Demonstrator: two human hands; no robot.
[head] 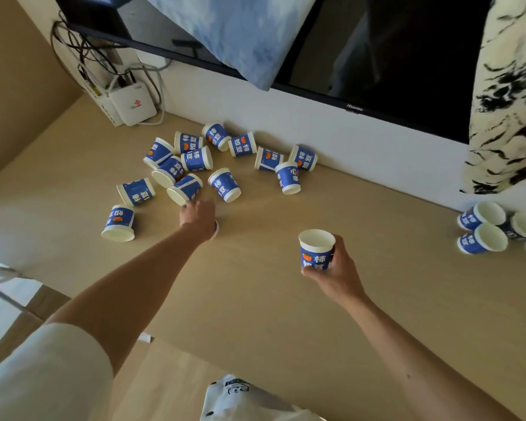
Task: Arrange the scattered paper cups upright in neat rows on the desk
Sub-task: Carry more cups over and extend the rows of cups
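Counting from the left, I get thirteen scattered cups (pixel 196 158) in blue and white, tipped over or mouth-down in a loose heap on the desk (pixel 286 314) near the back wall. My left hand (pixel 198 218) is stretched out at the heap's near edge, back of the hand up, with a fourteenth cup (pixel 215 230) showing only as a sliver beneath it. The fingers are hidden, so I cannot tell whether they close round it. Further right, my right hand (pixel 336 268) wraps thumb and fingers round the held cup (pixel 316 250), mouth up and empty, raised above the middle of the desk. At the far right edge four upright cups (pixel 486 237) stand clustered together, the one nearest the edge partly cut off; the mouths I can see are empty.
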